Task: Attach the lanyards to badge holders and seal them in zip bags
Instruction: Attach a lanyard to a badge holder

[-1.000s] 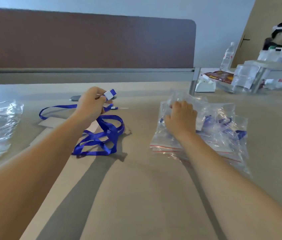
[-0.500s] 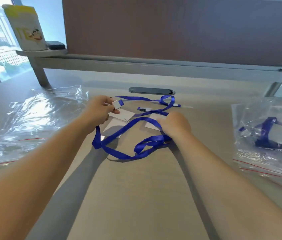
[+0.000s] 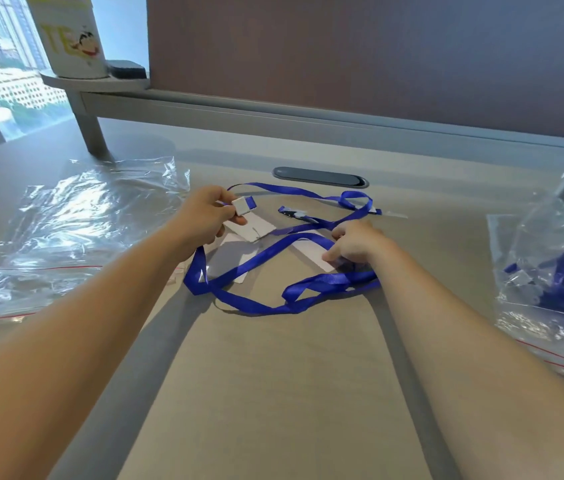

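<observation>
Far left on the table (image 3: 273,393), empty zip bags (image 3: 65,230) lying flat. At centre, left hand (image 3: 204,220) pinched shut on the white clip end (image 3: 241,206) of a blue lanyard (image 3: 256,303), raised just above a badge holder (image 3: 256,230); right hand (image 3: 356,245) curled down, fingertips pressing another holder (image 3: 311,252) amid the ribbon loops. Far right, filled bags (image 3: 550,271) with lanyards inside.

The tan tabletop (image 3: 273,393) has a tangle of blue lanyards (image 3: 249,303) lying in the middle, with clear badge holders (image 3: 239,258) under the loops. A flat empty zip bag (image 3: 65,230) lies on the left side. On the right lies a filled zip bag (image 3: 550,271) with blue straps inside.
</observation>
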